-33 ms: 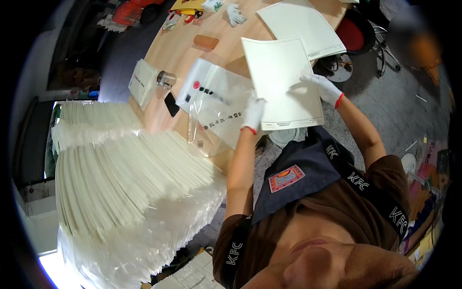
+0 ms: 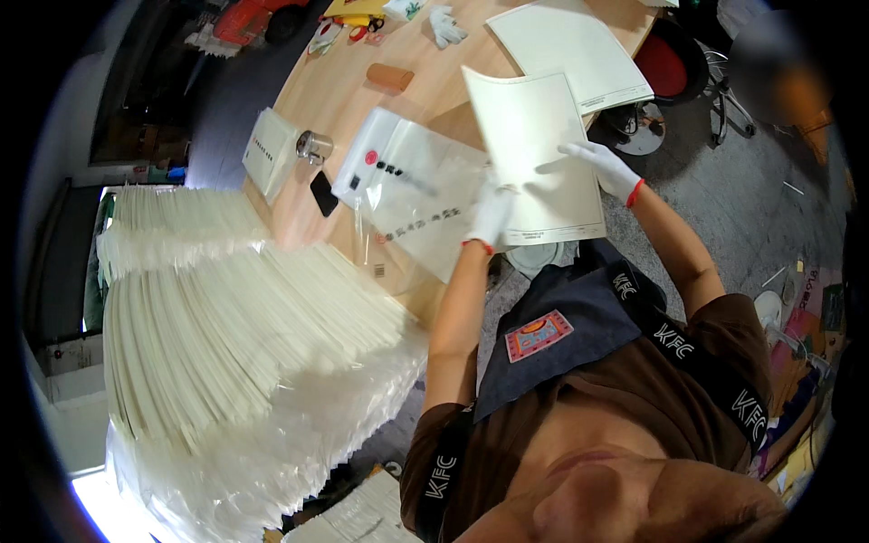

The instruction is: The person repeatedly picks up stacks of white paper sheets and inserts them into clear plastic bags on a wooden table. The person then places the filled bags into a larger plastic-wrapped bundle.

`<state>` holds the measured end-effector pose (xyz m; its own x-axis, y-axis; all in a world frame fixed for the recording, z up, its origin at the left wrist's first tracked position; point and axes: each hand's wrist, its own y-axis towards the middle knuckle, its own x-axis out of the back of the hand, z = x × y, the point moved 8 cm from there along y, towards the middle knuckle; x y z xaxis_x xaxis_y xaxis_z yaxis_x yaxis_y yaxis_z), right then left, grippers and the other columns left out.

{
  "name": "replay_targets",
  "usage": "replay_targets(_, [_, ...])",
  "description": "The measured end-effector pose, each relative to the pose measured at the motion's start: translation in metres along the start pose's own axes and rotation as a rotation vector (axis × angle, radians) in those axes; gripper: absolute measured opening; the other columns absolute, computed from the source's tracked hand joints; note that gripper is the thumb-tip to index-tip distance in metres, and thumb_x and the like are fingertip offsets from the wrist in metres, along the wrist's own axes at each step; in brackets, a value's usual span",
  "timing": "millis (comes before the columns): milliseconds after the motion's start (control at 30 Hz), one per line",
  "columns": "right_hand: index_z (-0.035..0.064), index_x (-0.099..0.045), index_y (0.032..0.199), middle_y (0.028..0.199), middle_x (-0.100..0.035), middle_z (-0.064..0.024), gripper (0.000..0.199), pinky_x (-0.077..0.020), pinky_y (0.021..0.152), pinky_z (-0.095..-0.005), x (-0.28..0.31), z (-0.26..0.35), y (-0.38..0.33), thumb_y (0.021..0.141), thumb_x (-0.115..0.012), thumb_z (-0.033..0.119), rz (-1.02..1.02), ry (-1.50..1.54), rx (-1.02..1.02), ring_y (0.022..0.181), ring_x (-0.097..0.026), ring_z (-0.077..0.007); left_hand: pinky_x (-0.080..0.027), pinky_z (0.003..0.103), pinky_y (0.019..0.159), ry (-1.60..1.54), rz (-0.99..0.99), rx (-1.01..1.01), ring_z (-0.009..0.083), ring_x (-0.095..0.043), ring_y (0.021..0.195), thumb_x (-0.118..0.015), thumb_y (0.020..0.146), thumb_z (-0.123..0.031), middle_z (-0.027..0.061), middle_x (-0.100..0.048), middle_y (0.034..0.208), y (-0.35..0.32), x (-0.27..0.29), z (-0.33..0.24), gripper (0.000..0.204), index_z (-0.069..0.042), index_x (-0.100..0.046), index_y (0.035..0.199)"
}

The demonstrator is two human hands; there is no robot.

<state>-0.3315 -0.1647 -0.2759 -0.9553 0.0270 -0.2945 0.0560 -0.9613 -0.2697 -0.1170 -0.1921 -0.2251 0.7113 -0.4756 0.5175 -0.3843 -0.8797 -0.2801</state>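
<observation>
A cream paper sheet, or thin stack of sheets (image 2: 534, 118), is held up at a slant over the table's near edge, its far left corner curling. My left hand (image 2: 491, 210), in a white glove with a red cuff, grips its left edge near the bottom; the fingertips are slightly blurred. Across its right edge my gloved right hand (image 2: 606, 169) reaches with fingers stretched out, casting a shadow on the paper. Clear plastic bags (image 2: 412, 204) with dark print and a red mark lie just left of my left hand. Behind, more cream sheets (image 2: 570, 54) lie on the table.
Tall rows of cream paper in clear plastic (image 2: 244, 335) stand at the left. On the wooden table (image 2: 344, 100) are a black phone (image 2: 323, 194), a glass jar (image 2: 313, 147), an orange-brown block (image 2: 389, 77), a white glove (image 2: 446, 27) and a packed bundle (image 2: 269, 154). A red-seated chair (image 2: 665, 63) stands far right.
My left hand has shifted slightly right, carrying the paper's left edge inward and bending its far corner more. My right hand has moved slightly left over the paper.
</observation>
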Motion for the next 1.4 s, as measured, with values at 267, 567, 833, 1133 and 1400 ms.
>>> replay_targets(267, [0.0019,-0.061,0.111,0.103,-0.063,-0.0216,0.062,-0.0459,0.084,-0.0363,-0.049,0.043,-0.013,0.081,-0.054,0.055,-0.184,-0.902,0.105,0.096,-0.061,-0.0347,-0.044,0.043,0.093,0.459,0.040,-0.054,0.0395,-0.050,0.115,-0.064,0.077,-0.039,0.0228,-0.015,0.149,-0.013,-0.053,-0.044,0.099,-0.004,-0.001,0.146])
replay_targets(567, [0.0024,-0.064,0.092,0.085,-0.064,-0.0179,0.044,-0.0474,0.072,-0.0372,-0.054,0.072,-0.023,0.084,-0.056,0.045,-0.179,-0.962,0.376,0.081,-0.062,-0.0338,-0.046,0.029,0.078,-0.640,0.097,-0.118,0.0186,-0.052,0.098,-0.054,0.085,-0.016,0.0134,-0.020,0.150,-0.038,-0.029,-0.009,0.071,-0.017,-0.019,0.147])
replay_targets(833, [0.0068,-0.060,0.083,0.104,-0.061,-0.0108,0.019,-0.0520,0.061,-0.0358,-0.151,0.143,-0.100,0.081,-0.059,0.025,0.326,-1.401,0.958,0.074,-0.063,-0.0267,-0.040,0.024,0.048,-1.102,-0.564,-0.188,0.0052,-0.047,0.058,-0.046,0.094,-0.023,0.0063,-0.053,0.126,-0.133,0.189,-0.006,0.049,-0.017,-0.035,0.142])
replay_targets(1133, [0.0088,-0.061,0.076,0.081,-0.056,-0.0106,0.013,-0.0494,0.049,-0.0312,-0.216,0.107,-0.082,0.074,-0.059,0.021,0.543,-1.713,1.098,0.065,-0.061,-0.0234,-0.047,0.023,0.069,-0.149,-0.495,-0.199,0.0091,-0.056,0.076,-0.051,0.093,-0.019,0.0065,-0.056,0.117,-0.159,0.098,-0.020,0.038,-0.005,-0.048,0.128])
replay_targets(1400, [0.0056,-0.063,0.084,0.083,-0.062,-0.0172,0.031,-0.0486,0.067,-0.0417,-0.143,0.087,-0.063,0.082,-0.059,0.036,0.490,-1.344,0.469,0.078,-0.062,-0.0348,-0.045,0.026,0.065,-0.612,-0.814,-0.143,0.0106,-0.057,0.074,-0.055,0.091,-0.018,0.0033,-0.063,0.086,-0.163,0.118,0.052,0.023,-0.005,-0.059,0.110])
